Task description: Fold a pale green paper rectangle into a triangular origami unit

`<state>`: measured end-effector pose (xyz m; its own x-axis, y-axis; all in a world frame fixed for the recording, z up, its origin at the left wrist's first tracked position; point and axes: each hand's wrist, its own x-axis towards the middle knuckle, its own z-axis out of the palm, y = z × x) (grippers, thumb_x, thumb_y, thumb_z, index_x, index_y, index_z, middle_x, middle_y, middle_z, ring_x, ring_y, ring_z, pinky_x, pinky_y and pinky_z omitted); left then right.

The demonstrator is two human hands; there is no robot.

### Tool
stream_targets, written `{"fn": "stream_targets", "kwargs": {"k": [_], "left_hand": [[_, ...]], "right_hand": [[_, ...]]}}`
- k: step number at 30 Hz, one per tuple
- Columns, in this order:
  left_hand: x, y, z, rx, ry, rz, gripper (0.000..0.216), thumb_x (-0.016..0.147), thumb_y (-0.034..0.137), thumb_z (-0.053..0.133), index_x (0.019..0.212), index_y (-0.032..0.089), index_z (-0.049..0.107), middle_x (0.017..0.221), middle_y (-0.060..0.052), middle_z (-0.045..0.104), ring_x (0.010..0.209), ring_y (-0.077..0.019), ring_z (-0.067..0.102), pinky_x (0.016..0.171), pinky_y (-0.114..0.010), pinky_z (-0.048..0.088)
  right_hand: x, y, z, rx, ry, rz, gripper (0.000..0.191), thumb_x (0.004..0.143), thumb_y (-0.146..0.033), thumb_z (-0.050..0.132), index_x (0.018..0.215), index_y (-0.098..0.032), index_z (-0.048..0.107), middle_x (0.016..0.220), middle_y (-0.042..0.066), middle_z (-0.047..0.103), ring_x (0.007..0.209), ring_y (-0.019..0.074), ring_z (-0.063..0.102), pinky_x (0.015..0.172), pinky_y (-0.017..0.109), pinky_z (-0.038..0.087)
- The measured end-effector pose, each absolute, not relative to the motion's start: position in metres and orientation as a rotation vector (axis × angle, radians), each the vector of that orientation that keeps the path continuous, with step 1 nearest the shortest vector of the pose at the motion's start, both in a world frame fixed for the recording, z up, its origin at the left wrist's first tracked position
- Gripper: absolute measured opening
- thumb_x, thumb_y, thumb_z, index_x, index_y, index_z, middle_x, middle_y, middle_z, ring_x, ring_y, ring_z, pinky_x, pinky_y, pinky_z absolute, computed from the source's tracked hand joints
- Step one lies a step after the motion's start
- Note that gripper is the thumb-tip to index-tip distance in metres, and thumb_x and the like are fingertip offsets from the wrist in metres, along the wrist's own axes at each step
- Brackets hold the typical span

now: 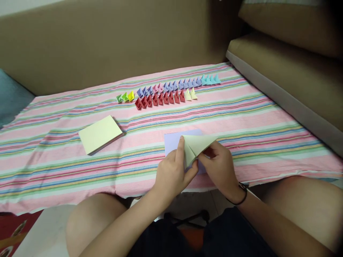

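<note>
A pale cream sheet of origami paper [199, 143], partly folded with a triangular flap and a crease, is held between both hands. My left hand [174, 167] grips its left side, index finger stretched along the edge and thumb at the lower corner. On the right side, my right hand [221, 164] pinches the paper's lower edge, its fingertips partly hidden behind it. Beneath the hands lies a lavender sheet of paper [171, 142], mostly covered. To the left rests a stack of cream paper [101, 134].
Rows of small folded paper boats [160, 99] in red, cream, purple, pink and turquoise stand farther back, with green and yellow ones [125, 96] at their left. A striped cloth [61, 157] covers the surface. Brown cushions [284, 67] border the right, and a brown backrest [107, 43] the rear.
</note>
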<state>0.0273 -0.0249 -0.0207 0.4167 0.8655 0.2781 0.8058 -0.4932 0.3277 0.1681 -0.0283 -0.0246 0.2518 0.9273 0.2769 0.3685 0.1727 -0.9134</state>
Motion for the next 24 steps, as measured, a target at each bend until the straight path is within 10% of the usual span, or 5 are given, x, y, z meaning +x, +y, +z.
{"fn": "stream_targets", "kwargs": {"k": [24], "left_hand": [[0.016,-0.013,-0.015,2.001,1.072,0.857,0.049,0.089,0.011,0.039,0.136,0.025,0.043,0.079,0.001,0.066,0.054,-0.0080,0.048,0.052,-0.019,0.037]], "right_hand": [[0.183,-0.029,-0.025,-1.364,-1.649,0.096,0.039,0.074,-0.005,0.055,0.108,-0.023,0.063,0.100,0.002,0.073,0.088,0.0192,0.069,0.075,0.029,0.055]]}}
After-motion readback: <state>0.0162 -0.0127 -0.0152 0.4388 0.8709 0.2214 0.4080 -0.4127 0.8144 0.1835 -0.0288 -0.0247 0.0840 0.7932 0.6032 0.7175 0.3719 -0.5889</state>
